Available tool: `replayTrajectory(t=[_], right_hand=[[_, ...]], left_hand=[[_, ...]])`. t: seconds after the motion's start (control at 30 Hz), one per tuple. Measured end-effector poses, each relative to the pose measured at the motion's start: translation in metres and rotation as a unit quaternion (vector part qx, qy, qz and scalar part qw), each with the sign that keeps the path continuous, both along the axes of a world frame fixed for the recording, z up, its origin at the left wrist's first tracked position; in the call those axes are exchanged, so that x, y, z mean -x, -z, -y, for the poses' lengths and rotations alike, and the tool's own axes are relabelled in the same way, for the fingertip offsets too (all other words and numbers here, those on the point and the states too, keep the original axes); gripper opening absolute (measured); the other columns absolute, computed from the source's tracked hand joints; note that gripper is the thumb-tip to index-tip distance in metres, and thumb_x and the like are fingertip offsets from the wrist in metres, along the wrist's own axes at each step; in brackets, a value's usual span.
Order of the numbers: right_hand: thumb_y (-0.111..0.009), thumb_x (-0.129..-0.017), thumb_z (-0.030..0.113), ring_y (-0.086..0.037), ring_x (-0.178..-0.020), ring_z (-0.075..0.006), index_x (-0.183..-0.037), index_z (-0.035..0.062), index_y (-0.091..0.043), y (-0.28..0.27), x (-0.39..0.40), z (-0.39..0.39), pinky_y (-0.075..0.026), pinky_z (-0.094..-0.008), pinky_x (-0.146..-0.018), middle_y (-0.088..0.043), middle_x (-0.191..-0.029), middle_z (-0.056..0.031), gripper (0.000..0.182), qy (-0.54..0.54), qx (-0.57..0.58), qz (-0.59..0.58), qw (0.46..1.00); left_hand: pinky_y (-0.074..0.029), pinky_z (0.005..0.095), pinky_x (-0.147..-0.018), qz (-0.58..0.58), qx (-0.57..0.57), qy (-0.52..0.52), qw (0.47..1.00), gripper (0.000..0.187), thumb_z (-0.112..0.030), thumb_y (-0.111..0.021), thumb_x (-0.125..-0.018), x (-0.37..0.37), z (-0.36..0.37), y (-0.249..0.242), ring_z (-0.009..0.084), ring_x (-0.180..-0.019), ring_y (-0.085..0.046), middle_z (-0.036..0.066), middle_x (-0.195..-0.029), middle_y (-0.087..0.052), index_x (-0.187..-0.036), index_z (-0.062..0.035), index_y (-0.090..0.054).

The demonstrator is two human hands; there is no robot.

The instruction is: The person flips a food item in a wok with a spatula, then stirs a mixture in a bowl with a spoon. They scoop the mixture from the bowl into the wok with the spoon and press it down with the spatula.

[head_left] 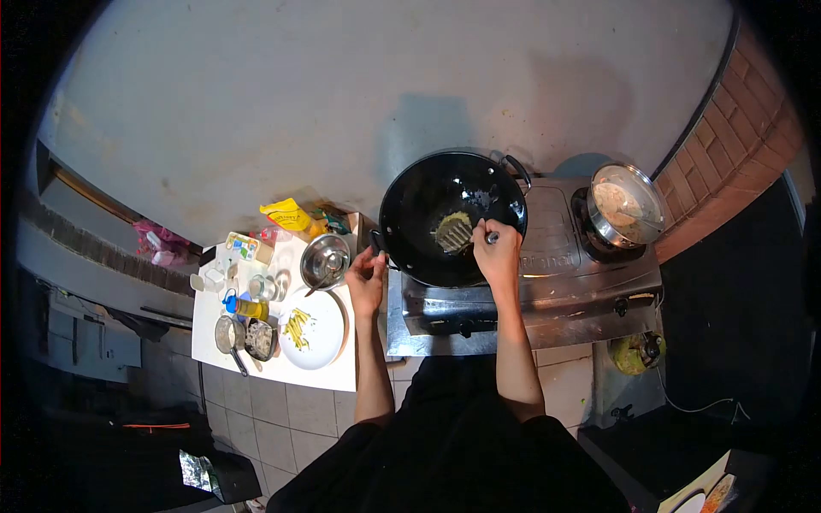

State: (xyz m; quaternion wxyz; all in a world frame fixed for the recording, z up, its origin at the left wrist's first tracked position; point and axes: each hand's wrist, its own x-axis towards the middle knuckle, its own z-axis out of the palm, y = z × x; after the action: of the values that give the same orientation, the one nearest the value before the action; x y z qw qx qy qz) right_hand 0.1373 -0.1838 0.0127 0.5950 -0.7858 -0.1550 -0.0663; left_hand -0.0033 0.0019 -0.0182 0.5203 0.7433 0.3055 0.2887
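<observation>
A large black wok (419, 201) sits on the left burner of the stove. My right hand (499, 252) is closed on the handle of a slotted metal turner (455, 237), its head down inside the wok. A small yellowish patch of food (453, 219) lies in the wok, partly under the turner. At the wok's left side, my left hand (365, 280) has its fingers closed at the loop handle (377, 241). Just left of that hand stands a metal bowl (326, 260) with a utensil in it.
The white side table (338, 376) carries a white plate (329, 321) with green bean-like pieces, a blue-capped oil bottle (248, 308), a yellow bag (289, 215) and small containers. A glass-lidded pot (627, 205) occupies the right burner. A gas cylinder (629, 357) stands below the stove.
</observation>
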Motion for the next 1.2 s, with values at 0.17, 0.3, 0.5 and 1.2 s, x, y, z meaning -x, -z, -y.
replayTrajectory(t=[0.17, 0.3, 0.5, 1.2], right_hand=[[-0.058, -0.08, 0.009, -0.055, -0.062, -0.0431, -0.065, -0.0062, -0.055, 0.001, 0.001, -0.003, -0.039, -0.0398, -0.052, -0.052, -0.061, -0.0252, 0.022, 0.01, -0.025, -0.004, 1.0], [-0.058, -0.079, 0.008, -0.054, -0.062, -0.0434, -0.065, -0.0064, -0.055, 0.002, 0.001, -0.002, -0.039, -0.0392, -0.051, -0.052, -0.06, -0.0249, 0.021, 0.007, -0.018, -0.009, 1.0], [-0.058, -0.081, 0.009, -0.055, -0.052, -0.0366, -0.065, -0.0056, -0.056, 0.011, -0.01, 0.001, -0.038, -0.0373, -0.049, -0.052, -0.056, -0.0223, 0.022, -0.019, -0.02, -0.026, 0.999], [-0.057, -0.085, 0.006, -0.056, -0.065, -0.0337, -0.082, -0.0041, -0.056, -0.021, -0.015, 0.022, -0.042, -0.0335, -0.058, -0.057, -0.072, -0.0185, 0.01, -0.065, -0.016, 0.139, 0.988]], left_hand=[[-0.046, 0.0216, -0.069, 0.03, 0.018, 0.004, 0.999, 0.04, -0.015, -0.065, -0.086, -0.001, -0.01, 0.018, 0.0091, -0.076, -0.058, 0.006, -0.083, -0.065, -0.115, 0.0094, -0.052], [-0.046, 0.0218, -0.069, 0.004, 0.013, 0.0, 1.0, 0.037, -0.015, -0.066, -0.086, 0.0, -0.002, 0.001, 0.0089, -0.075, -0.058, 0.006, -0.083, -0.065, -0.112, 0.0073, -0.056], [-0.045, 0.0263, -0.076, -0.014, 0.006, -0.011, 1.0, 0.039, -0.019, -0.068, -0.083, 0.001, -0.002, -0.002, 0.0123, -0.079, -0.059, 0.008, -0.081, -0.064, -0.111, 0.0065, -0.059], [-0.046, 0.0222, -0.068, 0.007, -0.014, -0.01, 1.0, 0.033, -0.016, -0.066, -0.086, -0.001, -0.006, 0.002, 0.0086, -0.072, -0.058, 0.005, -0.081, -0.064, -0.109, 0.0058, -0.059]])
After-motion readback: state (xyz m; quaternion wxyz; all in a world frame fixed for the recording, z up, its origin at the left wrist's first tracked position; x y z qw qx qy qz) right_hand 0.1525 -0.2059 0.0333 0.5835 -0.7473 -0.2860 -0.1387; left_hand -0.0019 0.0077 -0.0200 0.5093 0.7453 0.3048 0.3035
